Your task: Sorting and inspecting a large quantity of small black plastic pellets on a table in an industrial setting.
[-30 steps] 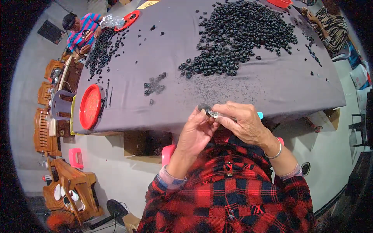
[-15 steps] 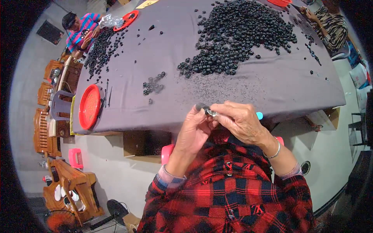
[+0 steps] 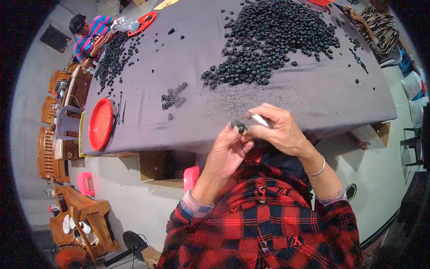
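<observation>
Between the thumb and fingers of my left hand [image 3: 225, 152] is a black round piece [image 3: 240, 128], shiny and dark, held just over the table's near edge. My right hand [image 3: 282, 136] is closed on a small silver-bladed tool [image 3: 260, 119]; the fingers cover most of it, and its exact kind does not show. The tool's tip is a little apart from the piece. Beyond my hands, a large pile of similar black round pieces [image 3: 273, 45], many with a hole in the middle, covers the far part of the table.
Grey cloth covers the table [image 3: 143, 112], with dark crumbs [image 3: 251, 101] before the pile. A few pieces [image 3: 174, 96] lie left of centre. A red tray [image 3: 101, 123] and thin dark sticks [image 3: 122, 112] rest at the left edge. Two people sit across, beside a second pile [image 3: 109, 60].
My right hand has drawn up and away from the left, so the silver tool now stands apart from the black piece. A light-blue end beside the right hand no longer shows.
</observation>
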Motion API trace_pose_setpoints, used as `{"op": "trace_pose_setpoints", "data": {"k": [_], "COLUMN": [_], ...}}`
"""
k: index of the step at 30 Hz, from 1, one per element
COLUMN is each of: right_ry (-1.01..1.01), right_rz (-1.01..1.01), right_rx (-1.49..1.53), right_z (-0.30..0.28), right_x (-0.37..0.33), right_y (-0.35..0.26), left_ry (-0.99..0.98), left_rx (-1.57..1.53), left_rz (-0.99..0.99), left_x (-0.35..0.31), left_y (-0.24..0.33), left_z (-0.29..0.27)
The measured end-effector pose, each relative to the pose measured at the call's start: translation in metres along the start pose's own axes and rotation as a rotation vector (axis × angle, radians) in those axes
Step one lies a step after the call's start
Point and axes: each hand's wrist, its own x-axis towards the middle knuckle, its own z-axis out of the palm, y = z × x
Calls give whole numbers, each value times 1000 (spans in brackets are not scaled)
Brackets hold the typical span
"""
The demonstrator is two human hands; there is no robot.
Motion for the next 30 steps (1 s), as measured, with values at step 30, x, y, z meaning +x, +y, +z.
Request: {"op": "trace_pose_setpoints", "data": {"k": [30], "right_ry": [-72], "right_rz": [-188], "right_rx": [-856], "right_z": [65], "right_x": [153], "right_y": [59], "left_ry": [749], "left_rx": [1675], "left_rz": [1120], "left_x": [32], "left_y": [97], "left_z": [-78]}}
